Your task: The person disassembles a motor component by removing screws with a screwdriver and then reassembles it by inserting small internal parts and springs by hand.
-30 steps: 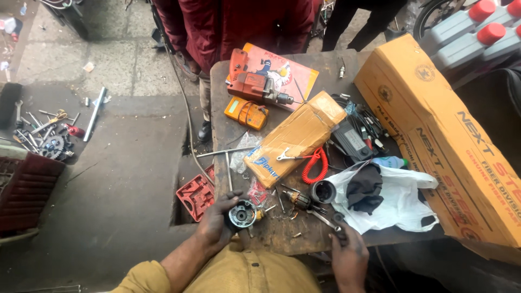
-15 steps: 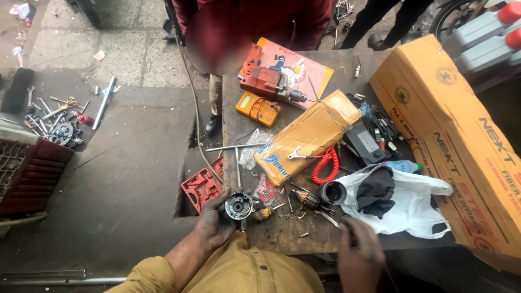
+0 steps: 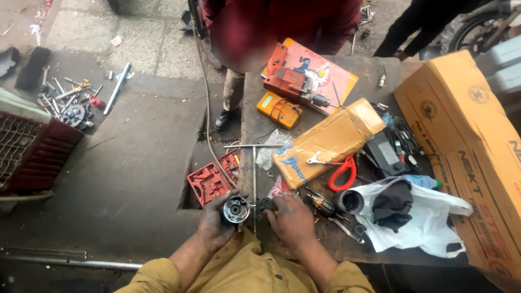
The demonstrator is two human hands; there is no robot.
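My left hand (image 3: 217,222) grips a round metal motor housing (image 3: 236,209), open end facing up, at the near left edge of the workbench (image 3: 369,76). My right hand (image 3: 293,217) rests on the bench just to the right of it, fingers over a small dark part (image 3: 266,204); whether the fingers hold it is unclear. A long T-handle wrench (image 3: 253,163) lies between the hands and runs away from me. Both sleeves are mustard yellow.
The bench carries a brown padded parcel (image 3: 325,142), pliers with red handles (image 3: 339,168), an orange drill (image 3: 290,84), an orange meter (image 3: 278,110), a white bag (image 3: 429,220) and a long orange carton (image 3: 467,141). A red socket case (image 3: 211,182) and loose tools (image 3: 70,103) lie on the floor. A person in red (image 3: 282,21) stands opposite.
My right hand has moved left from the bench's near right edge to beside the motor housing. The left hand keeps holding the housing.
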